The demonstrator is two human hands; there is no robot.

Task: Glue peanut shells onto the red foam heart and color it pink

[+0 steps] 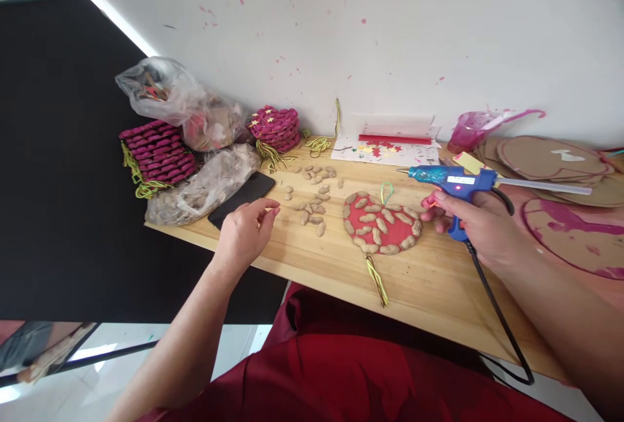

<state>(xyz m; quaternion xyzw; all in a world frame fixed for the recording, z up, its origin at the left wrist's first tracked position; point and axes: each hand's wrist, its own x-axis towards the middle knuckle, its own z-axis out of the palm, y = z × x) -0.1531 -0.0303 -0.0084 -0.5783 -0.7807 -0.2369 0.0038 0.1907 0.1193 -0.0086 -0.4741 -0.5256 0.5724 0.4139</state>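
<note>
My right hand (482, 227) is wrapped round a blue hot glue gun (446, 178). Its nozzle points left, above the far side of a red heart-shaped board (394, 232). Peanuts in their shells line the board's edge and lie across its middle. A green-yellow loop stands at its top and a yarn tassel (376, 282) hangs off the lower end. My left hand (248, 230) is over the table's left part, thumb and fingertips drawn together, with nothing visible between them. Loose peanuts (314, 207) lie scattered between that hand and the board.
At the left sit a bag of peanuts (209, 188), a black flat object (248, 196) and purple woven pieces (158, 158). Star cutouts on white paper (375, 149) lie by the wall. Right are a pink cup (470, 132), cardboard shapes (541, 162) and the gun's black cord (497, 311).
</note>
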